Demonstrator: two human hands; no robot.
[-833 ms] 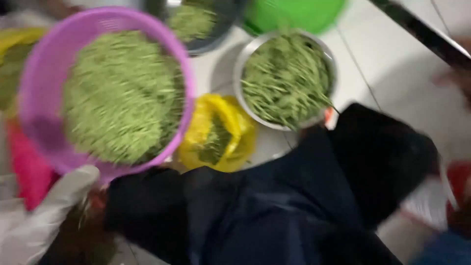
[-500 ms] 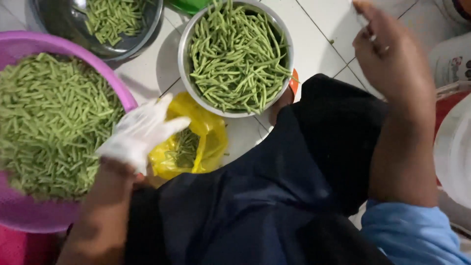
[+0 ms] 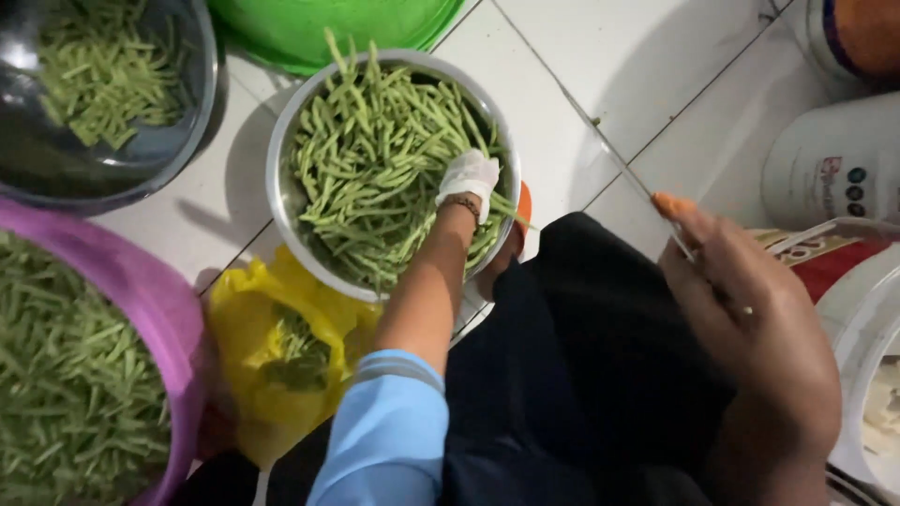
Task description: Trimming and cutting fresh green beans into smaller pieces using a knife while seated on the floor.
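Beans [image 3: 375, 178] fill the steel bowl [image 3: 281, 141] at upper centre, and the gloved left hand [image 3: 469, 180] reaches in, fingers curling onto a few pods. The bare right hand [image 3: 750, 328] at right holds a thin knife [image 3: 628, 173], fingers closed around it. Trimming seems underway. A white tub with a red label [image 3: 825, 178] sits at far right; a yellow bag [image 3: 244, 328] of scraps lies at lower left.

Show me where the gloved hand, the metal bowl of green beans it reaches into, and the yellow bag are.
left hand [image 3: 469, 178], head view, on the white glove's back.
metal bowl [image 3: 279, 150], head view, on its bare left rim.
yellow bag [image 3: 239, 323], head view, on its plastic left side.
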